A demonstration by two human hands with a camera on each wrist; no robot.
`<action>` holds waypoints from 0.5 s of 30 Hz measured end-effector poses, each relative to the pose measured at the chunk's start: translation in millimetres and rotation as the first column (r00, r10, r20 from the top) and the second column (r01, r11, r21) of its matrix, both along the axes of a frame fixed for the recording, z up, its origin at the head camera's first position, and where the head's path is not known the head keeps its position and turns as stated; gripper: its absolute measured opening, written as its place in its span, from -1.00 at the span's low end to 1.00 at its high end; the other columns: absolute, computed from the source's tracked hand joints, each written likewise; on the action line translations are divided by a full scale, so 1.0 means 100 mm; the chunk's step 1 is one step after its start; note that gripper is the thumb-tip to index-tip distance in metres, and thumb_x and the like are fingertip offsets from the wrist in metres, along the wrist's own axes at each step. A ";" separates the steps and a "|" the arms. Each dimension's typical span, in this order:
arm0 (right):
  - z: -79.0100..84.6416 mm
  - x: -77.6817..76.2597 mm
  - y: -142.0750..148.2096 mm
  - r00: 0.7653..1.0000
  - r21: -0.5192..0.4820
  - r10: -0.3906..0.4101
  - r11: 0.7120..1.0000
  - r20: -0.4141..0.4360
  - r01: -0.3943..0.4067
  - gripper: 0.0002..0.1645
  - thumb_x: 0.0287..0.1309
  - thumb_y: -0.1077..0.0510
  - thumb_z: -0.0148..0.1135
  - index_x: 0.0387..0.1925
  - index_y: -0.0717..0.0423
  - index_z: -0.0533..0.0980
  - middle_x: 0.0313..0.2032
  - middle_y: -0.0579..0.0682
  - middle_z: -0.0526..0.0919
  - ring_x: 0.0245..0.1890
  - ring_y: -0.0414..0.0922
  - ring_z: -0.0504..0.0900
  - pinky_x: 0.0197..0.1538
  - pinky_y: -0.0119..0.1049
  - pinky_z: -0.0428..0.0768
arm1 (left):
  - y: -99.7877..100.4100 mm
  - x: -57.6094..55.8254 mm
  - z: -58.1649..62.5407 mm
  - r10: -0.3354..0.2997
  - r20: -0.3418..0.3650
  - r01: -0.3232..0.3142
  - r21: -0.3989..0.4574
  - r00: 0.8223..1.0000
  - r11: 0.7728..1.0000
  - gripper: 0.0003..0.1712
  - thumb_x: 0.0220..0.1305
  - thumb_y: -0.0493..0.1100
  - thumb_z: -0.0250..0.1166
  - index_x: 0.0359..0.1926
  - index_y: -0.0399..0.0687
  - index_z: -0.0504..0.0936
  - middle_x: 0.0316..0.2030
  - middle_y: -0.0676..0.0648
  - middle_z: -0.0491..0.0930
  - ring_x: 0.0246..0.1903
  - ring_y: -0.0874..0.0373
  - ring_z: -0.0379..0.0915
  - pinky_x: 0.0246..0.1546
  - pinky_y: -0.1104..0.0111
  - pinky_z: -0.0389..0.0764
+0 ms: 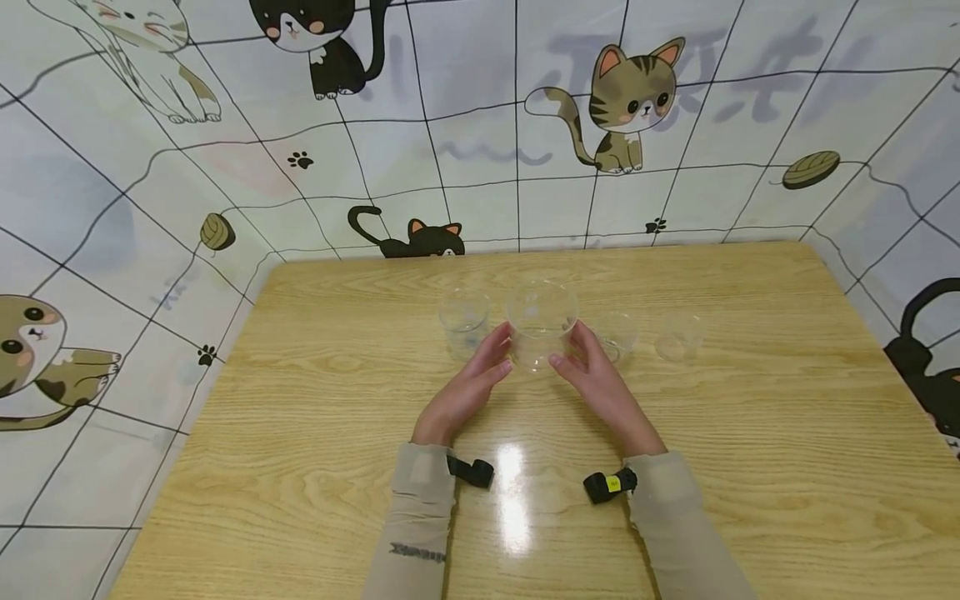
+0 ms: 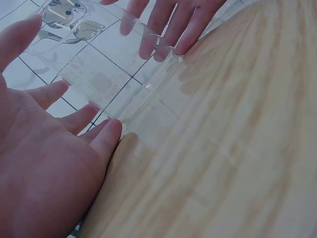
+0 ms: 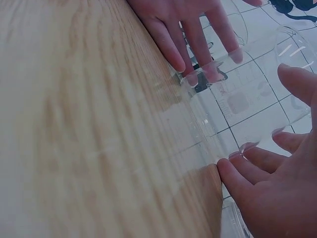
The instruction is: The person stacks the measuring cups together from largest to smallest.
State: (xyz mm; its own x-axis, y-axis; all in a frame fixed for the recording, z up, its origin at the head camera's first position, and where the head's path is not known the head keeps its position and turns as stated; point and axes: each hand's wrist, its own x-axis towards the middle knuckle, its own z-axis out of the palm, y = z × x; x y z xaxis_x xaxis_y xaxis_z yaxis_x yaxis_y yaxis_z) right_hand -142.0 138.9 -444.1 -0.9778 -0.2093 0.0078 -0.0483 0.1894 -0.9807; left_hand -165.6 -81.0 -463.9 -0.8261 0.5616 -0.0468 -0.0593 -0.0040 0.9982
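Observation:
A large clear beaker (image 1: 542, 312) stands upright on the wooden table, with faint printed marks on its wall in both wrist views. My left hand (image 1: 468, 383) lies along its left side, and my right hand (image 1: 600, 383) along its right. Fingertips of both hands touch the beaker near its base, the fingers mostly straight and the thumbs toward me. In the left wrist view, the beaker wall (image 2: 106, 74) shows between the two hands. From the right wrist, the same beaker (image 3: 237, 101) is seen with its base on the tabletop.
Another clear vessel (image 1: 463, 325) stands just left of the large beaker. To the right are two smaller clear vessels, a nearer one (image 1: 618, 332) and one farther out (image 1: 678, 340). A cat-patterned cloth wall (image 1: 480, 150) borders the wooden table (image 1: 315, 433) behind and at both sides.

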 end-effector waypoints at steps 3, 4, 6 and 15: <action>0.01 0.01 0.00 1.000 0.004 0.003 1.000 0.009 -0.003 -0.13 0.19 0.00 0.06 0.36 0.08 -0.18 0.33 0.16 -0.05 0.31 0.05 -0.05 0.24 0.01 0.07 | 0.00 0.03 0.08 -0.015 0.021 0.015 0.002 1.000 1.000 -0.35 0.31 -0.02 0.00 0.33 0.40 -0.07 0.32 0.23 -0.08 0.32 0.21 -0.24 0.25 0.10 -0.10; -0.04 -0.01 0.01 1.000 0.008 0.002 1.000 0.006 -0.002 -0.12 0.18 -0.03 0.07 0.36 0.06 -0.17 0.33 0.14 -0.05 0.31 0.04 -0.05 0.24 0.00 0.08 | 0.00 0.04 0.12 -0.022 0.025 0.022 0.001 0.999 1.000 -0.35 0.33 -0.05 -0.01 0.34 0.37 -0.08 0.34 0.20 -0.10 0.32 0.19 -0.25 0.25 0.09 -0.11; -0.11 -0.04 0.03 1.000 0.025 0.003 1.000 -0.001 -0.002 -0.08 0.15 -0.10 0.08 0.36 0.03 -0.17 0.33 0.10 -0.03 0.31 0.01 -0.03 0.24 -0.02 0.10 | -0.01 0.07 0.19 -0.034 0.031 0.034 -0.001 0.999 0.999 -0.35 0.35 -0.11 -0.04 0.35 0.30 -0.11 0.35 0.14 -0.14 0.33 0.16 -0.28 0.25 0.09 -0.11; -0.14 -0.04 0.04 1.000 0.057 0.001 0.998 -0.011 0.000 -0.05 0.12 -0.18 0.07 0.37 0.00 -0.17 0.33 0.06 -0.01 0.30 0.01 -0.01 0.23 -0.03 0.13 | 0.00 0.07 0.21 -0.033 0.024 0.034 -0.036 0.999 0.999 -0.32 0.35 -0.08 -0.06 0.38 0.21 -0.18 0.37 0.05 -0.18 0.33 0.13 -0.29 0.24 0.07 -0.10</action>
